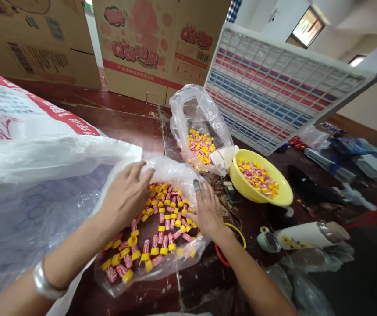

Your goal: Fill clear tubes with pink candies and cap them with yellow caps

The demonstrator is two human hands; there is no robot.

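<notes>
A clear plastic bag point(175, 169) lies spread on the dark red tabletop, its mouth toward me. Inside it are many small red-and-white printed tubes with yellow caps point(165, 240), loosely scattered. My left hand point(124, 193) rests on the bag's left side, fingers stretched out over the film near the tubes. On the right side, my right hand point(207, 210) touches the bag's edge with its fingers spread and thumb apart. A dark grey band point(197, 185) wraps one right fingertip. Neither hand visibly holds a tube.
A second clear bag point(178, 118) with similar pieces stands behind, beside a yellow bowl point(289, 193) of more pieces. A large white sack point(44, 160) lies left. Cardboard boxes point(136, 44) and a white plastic crate point(274, 83) line the back. A white bottle point(307, 235) lies right.
</notes>
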